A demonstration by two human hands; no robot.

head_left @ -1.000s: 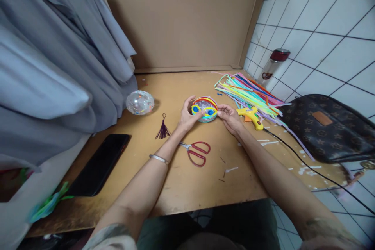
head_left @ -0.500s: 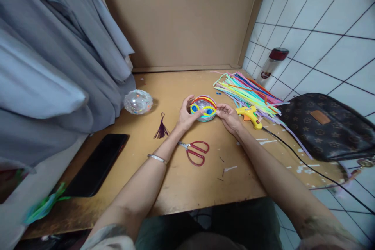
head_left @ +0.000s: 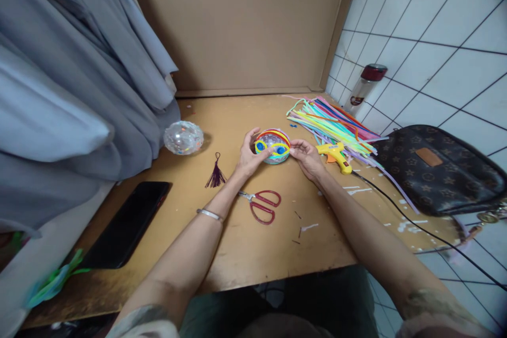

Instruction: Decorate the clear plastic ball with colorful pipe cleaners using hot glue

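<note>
A round clear ball [head_left: 279, 140] trimmed with red, yellow and light blue strips bears two yellow loops with blue centres. My left hand [head_left: 251, 157] is wrapped round its left side, thumb across the front. At the right edge of the ball, the thumb and index finger of my right hand [head_left: 307, 158] are pinched together against the yellow loop. Red-handled scissors [head_left: 264, 206] lie below the ball, and a dark purple tassel [head_left: 216, 173] lies left of my left hand. To the right of my right hand rests a yellow glue gun [head_left: 335, 156].
A second clear ball [head_left: 184, 138] sits at the left by a grey curtain [head_left: 79, 74]. A black phone [head_left: 129, 223] lies front left. Colourful pipe cleaners [head_left: 332, 124], a bottle [head_left: 366, 87] and a brown bag [head_left: 439, 169] are at the right, with the glue gun's cord trailing.
The whole view has shifted slightly, so things appear a little further left. Both hands keep nearly the same hold on the decorated ball.
</note>
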